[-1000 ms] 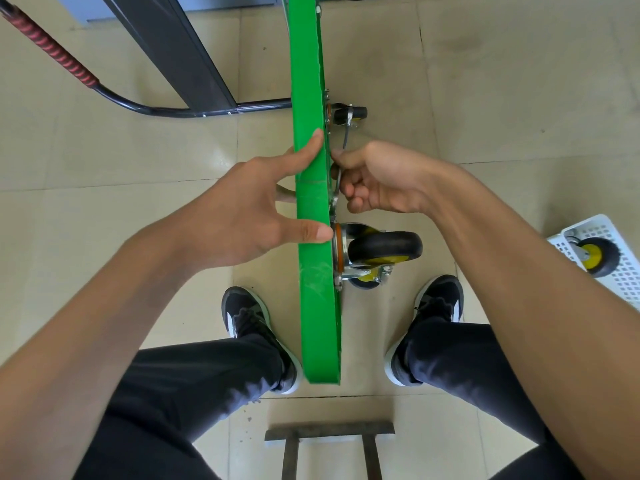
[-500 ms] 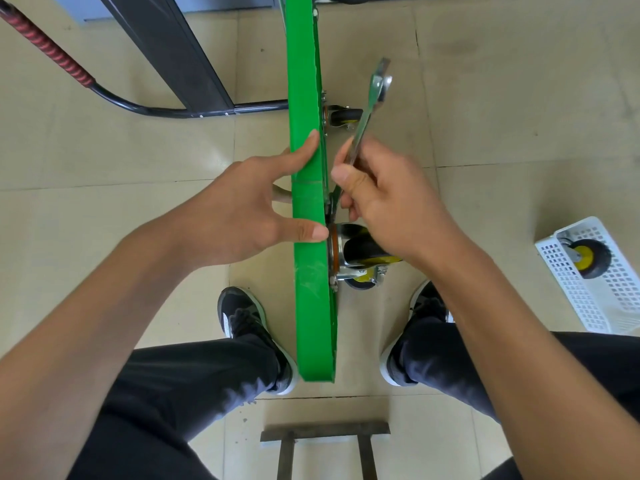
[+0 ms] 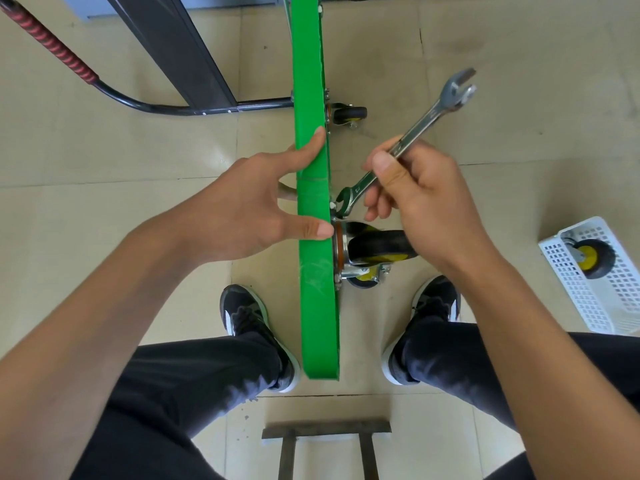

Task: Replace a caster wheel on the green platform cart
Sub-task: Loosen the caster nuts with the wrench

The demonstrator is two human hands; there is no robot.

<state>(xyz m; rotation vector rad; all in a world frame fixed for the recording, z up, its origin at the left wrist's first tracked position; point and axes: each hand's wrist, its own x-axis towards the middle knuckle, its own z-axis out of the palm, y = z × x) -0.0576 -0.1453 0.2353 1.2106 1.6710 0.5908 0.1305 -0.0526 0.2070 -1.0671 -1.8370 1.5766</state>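
Observation:
The green platform cart [image 3: 317, 299] stands on its edge between my feet. My left hand [image 3: 256, 206] steadies it, thumb and forefinger laid across the green rim, other fingers behind the deck. A black and yellow caster wheel [image 3: 374, 249] is mounted on the cart's right face. My right hand [image 3: 415, 199] grips a steel wrench [image 3: 419, 128] by its shaft; the wrench's lower jaw sits at a bolt just above that caster's plate. A second caster [image 3: 346, 114] is mounted farther up the deck.
A white perforated basket [image 3: 609, 306] on the floor at right holds a loose caster wheel [image 3: 588, 254]. The cart's black handle with a red grip [image 3: 52, 46] lies at the upper left. A dark post [image 3: 180, 50] and a metal frame [image 3: 325, 431] stand nearby.
My right hand has swung the wrench clockwise, its free end moving from pointing up along the deck to pointing up and right. My left hand has stayed on the rim.

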